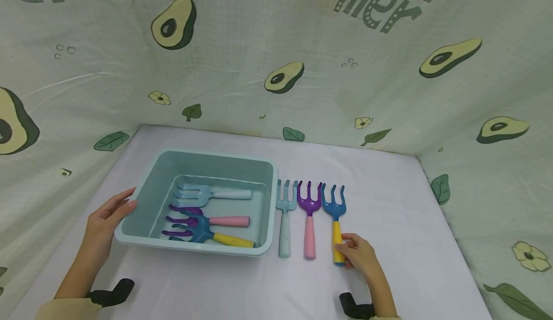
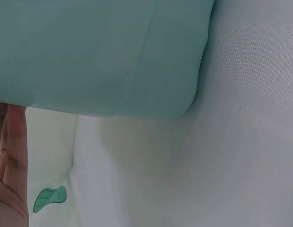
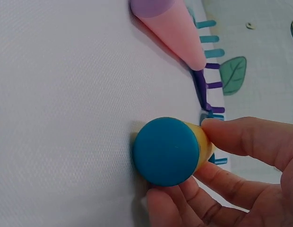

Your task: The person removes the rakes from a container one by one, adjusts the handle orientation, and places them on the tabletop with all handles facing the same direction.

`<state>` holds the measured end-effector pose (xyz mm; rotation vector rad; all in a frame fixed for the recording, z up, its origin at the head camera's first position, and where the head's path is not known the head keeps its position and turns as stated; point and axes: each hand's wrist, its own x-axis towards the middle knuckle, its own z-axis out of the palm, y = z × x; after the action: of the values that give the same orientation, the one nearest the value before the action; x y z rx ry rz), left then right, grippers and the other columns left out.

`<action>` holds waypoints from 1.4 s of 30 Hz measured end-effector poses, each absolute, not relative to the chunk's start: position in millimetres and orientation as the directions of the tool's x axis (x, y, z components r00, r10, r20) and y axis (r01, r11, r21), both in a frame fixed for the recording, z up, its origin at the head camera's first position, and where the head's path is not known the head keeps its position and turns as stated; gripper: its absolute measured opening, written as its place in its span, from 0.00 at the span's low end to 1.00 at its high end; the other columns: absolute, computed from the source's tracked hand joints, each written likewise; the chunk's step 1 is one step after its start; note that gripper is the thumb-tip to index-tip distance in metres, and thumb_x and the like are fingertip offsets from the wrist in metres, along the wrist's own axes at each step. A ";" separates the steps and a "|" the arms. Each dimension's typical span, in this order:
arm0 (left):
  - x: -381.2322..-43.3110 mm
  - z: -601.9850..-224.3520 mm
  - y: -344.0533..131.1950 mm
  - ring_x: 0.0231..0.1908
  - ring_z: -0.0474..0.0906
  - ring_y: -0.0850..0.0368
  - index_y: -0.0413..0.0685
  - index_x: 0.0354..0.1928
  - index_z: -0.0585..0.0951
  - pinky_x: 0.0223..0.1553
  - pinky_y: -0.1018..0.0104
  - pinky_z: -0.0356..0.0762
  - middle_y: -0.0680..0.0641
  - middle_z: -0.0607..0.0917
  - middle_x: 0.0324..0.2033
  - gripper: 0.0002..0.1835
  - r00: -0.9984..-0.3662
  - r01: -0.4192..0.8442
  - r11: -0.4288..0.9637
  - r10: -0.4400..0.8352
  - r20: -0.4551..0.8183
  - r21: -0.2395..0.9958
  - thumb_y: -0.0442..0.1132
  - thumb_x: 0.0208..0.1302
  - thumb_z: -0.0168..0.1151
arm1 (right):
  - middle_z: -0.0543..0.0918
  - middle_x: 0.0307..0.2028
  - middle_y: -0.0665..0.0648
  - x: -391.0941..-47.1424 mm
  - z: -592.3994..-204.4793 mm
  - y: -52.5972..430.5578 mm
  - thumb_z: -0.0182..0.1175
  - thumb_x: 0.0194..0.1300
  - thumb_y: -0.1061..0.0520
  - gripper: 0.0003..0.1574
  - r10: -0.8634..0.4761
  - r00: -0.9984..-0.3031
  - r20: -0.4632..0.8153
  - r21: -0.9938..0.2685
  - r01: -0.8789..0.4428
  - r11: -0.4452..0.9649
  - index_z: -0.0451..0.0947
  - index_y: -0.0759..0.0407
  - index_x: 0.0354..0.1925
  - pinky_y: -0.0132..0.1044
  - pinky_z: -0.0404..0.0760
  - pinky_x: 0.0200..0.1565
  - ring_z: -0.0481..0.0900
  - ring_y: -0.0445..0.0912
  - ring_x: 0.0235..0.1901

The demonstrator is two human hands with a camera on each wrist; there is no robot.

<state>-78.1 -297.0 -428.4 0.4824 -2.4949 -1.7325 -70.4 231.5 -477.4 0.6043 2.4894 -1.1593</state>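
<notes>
My right hand has the blue hand fork with the yellow handle pinched between thumb and fingers, close to the blue end cap. That fork lies at the right end of a row on the white cloth, tines pointing far. To its left I have the purple fork with the pink handle, then the pale blue fork just beside the tub's right wall. Blue and purple tines sit so close that I can't tell whether they touch.

My left hand rests against the left end of the pale blue-green tub, fingers extended; I read that as steadying, not grasping. Inside lie a matching trio, handles to the right: a pale blue fork on the far side, a pink-handled purple one in the middle, and a yellow-handled blue one nearest, its blue head lapping over the purple.

I judge the step in hand to be handling the last fork of the row; I can't tell whether it's being laid down or taken up. Laying down calls for loosening the pinch without skewing the handle; taking up calls for a straight lift clear of the purple tines.
</notes>
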 end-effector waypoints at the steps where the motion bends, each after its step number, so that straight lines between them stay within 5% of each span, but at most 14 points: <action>1: -78.0 -428.3 -297.3 0.39 0.70 0.80 0.58 0.66 0.67 0.34 0.88 0.70 0.76 0.73 0.38 0.26 -0.950 -0.213 0.312 -0.289 -0.121 0.926 0.47 0.66 0.55 | 0.74 0.32 0.59 -70.3 -476.8 231.6 0.60 0.59 0.52 0.30 0.232 -0.860 -0.455 -0.640 0.497 0.585 0.69 0.67 0.56 0.33 0.77 0.24 0.71 0.44 0.23; 15: -80.5 -443.0 -308.1 0.41 0.71 0.77 0.60 0.64 0.69 0.34 0.86 0.72 0.72 0.75 0.40 0.25 -0.954 -0.185 0.282 -0.281 -0.104 0.941 0.48 0.65 0.56 | 0.75 0.37 0.58 -84.4 -500.5 253.4 0.61 0.56 0.34 0.38 0.260 -0.862 -0.435 -0.609 0.494 0.620 0.70 0.56 0.56 0.27 0.73 0.23 0.74 0.44 0.27; 24: -79.4 -441.4 -306.4 0.41 0.71 0.78 0.61 0.65 0.69 0.35 0.87 0.70 0.73 0.75 0.40 0.25 -0.954 -0.184 0.304 -0.286 -0.094 0.935 0.48 0.66 0.56 | 0.76 0.45 0.65 -80.6 -438.2 234.1 0.60 0.60 0.42 0.38 0.147 -0.901 -0.408 -0.602 0.386 0.699 0.67 0.64 0.59 0.37 0.80 0.34 0.76 0.48 0.33; 32: -78.1 -429.7 -299.5 0.40 0.70 0.79 0.58 0.65 0.68 0.35 0.88 0.70 0.75 0.74 0.38 0.25 -0.955 -0.186 0.303 -0.281 -0.098 0.935 0.46 0.66 0.55 | 0.74 0.55 0.65 -84.5 -419.9 227.9 0.61 0.56 0.36 0.46 0.012 -0.908 -0.418 -0.573 0.274 0.773 0.64 0.62 0.62 0.48 0.79 0.42 0.75 0.53 0.47; 42: -97.5 -496.6 -342.4 0.46 0.71 0.74 0.67 0.65 0.67 0.38 0.84 0.72 0.69 0.76 0.47 0.27 -0.952 -0.212 0.310 -0.278 -0.125 0.927 0.53 0.63 0.57 | 0.72 0.56 0.66 -94.0 -388.5 215.6 0.63 0.56 0.38 0.48 -0.144 -0.927 -0.348 -0.609 0.107 0.786 0.61 0.64 0.64 0.47 0.79 0.42 0.71 0.58 0.53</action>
<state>-97.5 -342.4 -496.6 0.4675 -2.4950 -1.7508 -94.0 215.6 -388.5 -0.0283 2.5987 -0.9189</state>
